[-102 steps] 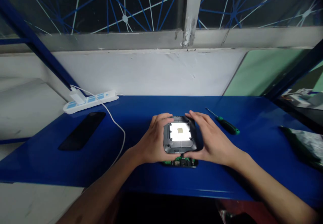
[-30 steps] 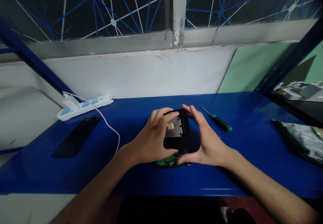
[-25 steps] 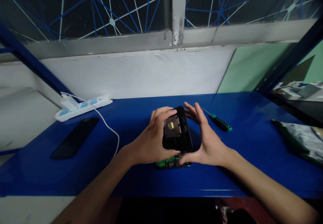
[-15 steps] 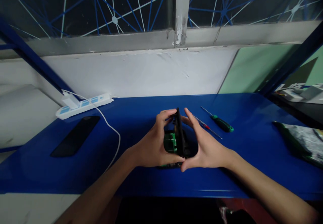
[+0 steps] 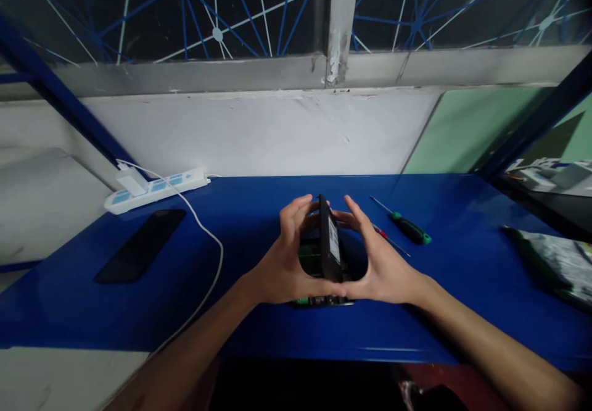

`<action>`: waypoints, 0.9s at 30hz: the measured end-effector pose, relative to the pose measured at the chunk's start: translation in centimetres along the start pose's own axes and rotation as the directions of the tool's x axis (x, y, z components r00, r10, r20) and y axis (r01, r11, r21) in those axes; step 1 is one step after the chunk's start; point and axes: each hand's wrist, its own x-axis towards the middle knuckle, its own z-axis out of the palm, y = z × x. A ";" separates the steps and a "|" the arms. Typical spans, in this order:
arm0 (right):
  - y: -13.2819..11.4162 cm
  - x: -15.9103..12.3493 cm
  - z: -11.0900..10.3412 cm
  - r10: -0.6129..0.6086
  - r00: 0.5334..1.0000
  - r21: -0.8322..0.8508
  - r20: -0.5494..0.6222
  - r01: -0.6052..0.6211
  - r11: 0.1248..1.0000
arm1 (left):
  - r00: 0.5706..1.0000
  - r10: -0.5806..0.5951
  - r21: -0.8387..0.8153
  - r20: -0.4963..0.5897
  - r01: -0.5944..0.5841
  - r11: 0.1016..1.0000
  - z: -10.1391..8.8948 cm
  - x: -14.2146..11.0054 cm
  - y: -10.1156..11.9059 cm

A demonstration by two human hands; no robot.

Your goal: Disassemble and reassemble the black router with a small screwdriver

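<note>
A black plastic cover with a white label stands nearly upright on edge between my hands. My left hand curves around its left side, the thumb at the near end and the fingers towards the far end. My right hand curves around the other side, its thumb at the same near end and its fingers partly hidden behind the cover. Below lies a green circuit board in a dark casing on the blue table. My hands and the cover hide much of the board.
Right of my hands lie a green-and-black screwdriver and a thin red-banded tool. A silvery bag rests at the far right. On the left are a dark phone, a white power strip and a white cable.
The black cover has turned so that its labelled face shows. Both hands have shifted slightly with it, and the thumbs now meet at its near end.
</note>
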 end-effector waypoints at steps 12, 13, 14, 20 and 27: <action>0.7 0.0 -0.7 0.005 0.997 -0.233 -0.073 -0.022 0.972 | 0.997 -0.013 0.123 -0.072 0.022 0.992 -1.8 -0.8 -1.8; 0.7 0.0 -0.7 -0.002 0.998 -0.251 -0.064 -0.014 0.968 | 0.998 0.008 0.167 -0.055 0.001 0.986 -1.9 -0.9 -1.9; 0.7 0.0 -0.7 -0.009 0.998 -0.269 -0.057 -0.006 0.963 | 0.999 0.029 0.215 -0.034 -0.021 0.976 -2.0 -1.0 -2.0; 0.6 0.2 -0.9 -0.086 0.996 -0.353 -0.015 0.075 0.933 | 0.994 0.078 0.413 0.070 -0.101 0.905 -2.4 -1.1 -1.8; 0.1 0.1 -1.0 -0.177 0.983 -0.407 0.041 0.178 0.896 | 0.983 0.036 0.459 0.179 -0.116 0.881 -2.4 -1.1 -1.6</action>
